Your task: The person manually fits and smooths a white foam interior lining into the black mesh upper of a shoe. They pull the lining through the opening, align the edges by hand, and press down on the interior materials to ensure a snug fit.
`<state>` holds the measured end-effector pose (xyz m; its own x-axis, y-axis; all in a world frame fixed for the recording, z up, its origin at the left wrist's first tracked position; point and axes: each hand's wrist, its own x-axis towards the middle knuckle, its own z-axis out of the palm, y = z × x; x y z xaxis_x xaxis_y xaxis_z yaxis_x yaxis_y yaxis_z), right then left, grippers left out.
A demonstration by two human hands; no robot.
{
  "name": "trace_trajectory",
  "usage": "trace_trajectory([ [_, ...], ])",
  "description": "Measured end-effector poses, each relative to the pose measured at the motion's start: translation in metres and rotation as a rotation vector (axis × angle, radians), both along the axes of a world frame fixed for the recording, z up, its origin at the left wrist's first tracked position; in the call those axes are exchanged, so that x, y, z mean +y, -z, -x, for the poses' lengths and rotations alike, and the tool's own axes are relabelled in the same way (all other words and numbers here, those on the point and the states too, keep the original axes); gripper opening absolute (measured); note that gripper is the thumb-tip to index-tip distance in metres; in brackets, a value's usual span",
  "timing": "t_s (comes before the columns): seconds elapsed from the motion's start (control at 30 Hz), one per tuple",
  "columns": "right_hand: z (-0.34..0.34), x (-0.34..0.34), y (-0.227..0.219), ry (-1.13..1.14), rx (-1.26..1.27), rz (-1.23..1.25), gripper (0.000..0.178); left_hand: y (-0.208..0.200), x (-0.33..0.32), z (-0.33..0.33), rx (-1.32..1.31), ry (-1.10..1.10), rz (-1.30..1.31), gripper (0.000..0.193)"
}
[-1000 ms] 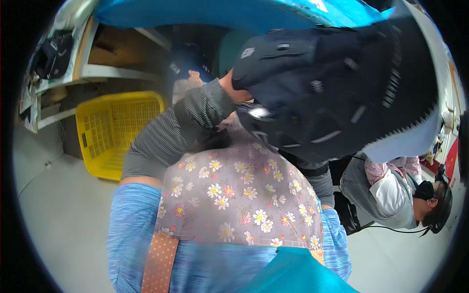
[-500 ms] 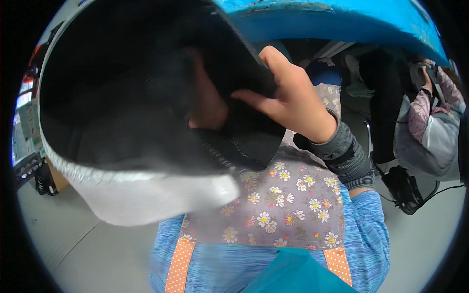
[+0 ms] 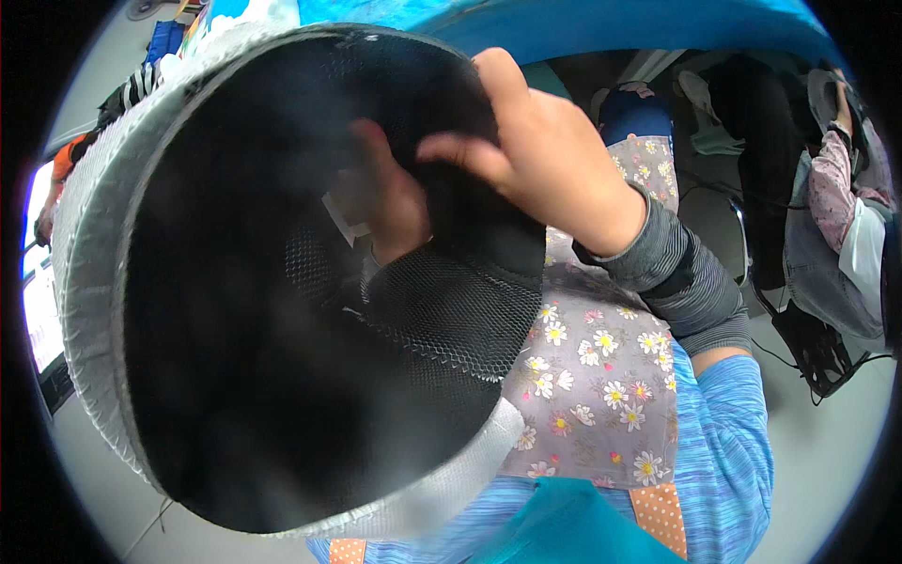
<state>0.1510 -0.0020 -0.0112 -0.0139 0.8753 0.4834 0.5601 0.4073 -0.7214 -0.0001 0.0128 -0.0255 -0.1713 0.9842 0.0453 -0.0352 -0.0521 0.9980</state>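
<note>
A large, rounded piece of black mesh with a white stitched rim point(image 3: 282, 395) fills the left and middle of the view, close up and partly blurred. My right hand point(image 3: 564, 160) grips its upper right edge, thumb laid over the dark face and fingers bent round the border. Dim behind the dark material, my left hand point(image 3: 399, 207) is at its middle, thumb pointing up, closed on the piece; its other fingers and forearm are hidden. A pale strip point(image 3: 343, 221) shows beside that hand. Honeycomb netting and a line of pale stitches cross the lower right part.
A blue covered surface point(image 3: 639, 28) borders the top. My flowered apron point(image 3: 601, 376) lies over my lap below the piece. To the right sits another person in a pink sleeve point(image 3: 827, 193), with a black object and cables point(image 3: 808, 352) near the floor.
The black mesh piece has tilted and come lower, showing more of its face and the white rim on its left. My right hand has shifted slightly up and left, still on its edge.
</note>
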Motion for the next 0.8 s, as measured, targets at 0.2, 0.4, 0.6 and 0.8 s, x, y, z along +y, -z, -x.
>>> trace_trajectory([
  [0.2,-0.006,-0.009,-0.013,-0.122,-0.026,0.065,0.068,-0.001,0.008,0.004,-0.03,-0.029,-0.06,0.079],
  [0.4,0.004,-0.002,-0.007,-0.042,-0.016,0.05,0.049,0.006,0.009,0.003,-0.105,-0.099,-0.045,0.074],
  [0.6,0.004,0.009,-0.005,0.095,-0.004,-0.042,0.039,0.001,-0.006,0.001,-0.25,0.107,0.002,0.06],
  [0.8,0.005,0.017,0.0,-0.003,0.175,0.0,0.037,0.009,0.006,0.02,0.173,0.108,-0.099,0.051],
])
